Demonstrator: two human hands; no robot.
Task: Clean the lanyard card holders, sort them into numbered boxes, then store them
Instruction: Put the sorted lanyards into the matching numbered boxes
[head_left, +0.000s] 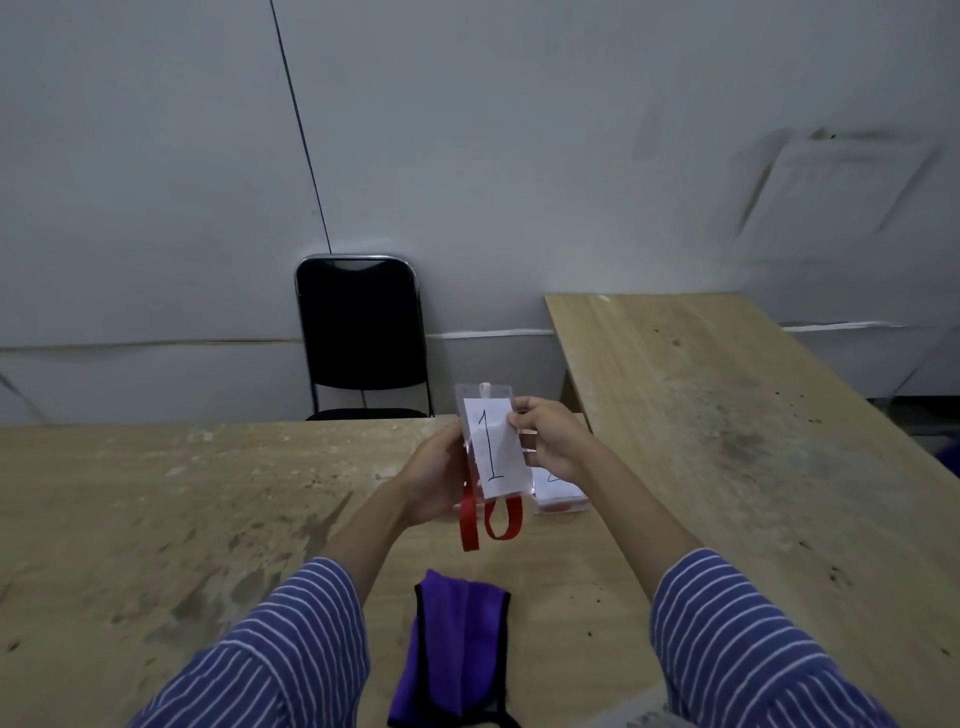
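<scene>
Holding a clear card holder (496, 447) marked 1 upright above the bench (156, 519), left hand (434, 480) and right hand (553, 441) pinching its side edges, red lanyard (491, 519) dangling, purple cloth (454, 649) at 6 o'clock.

Two card holders (496, 447), one cloth (457, 649), one chair (363, 332).

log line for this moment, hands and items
both hands hold card holder marked 1 | left hand | right hand | purple cloth idle on table
</scene>
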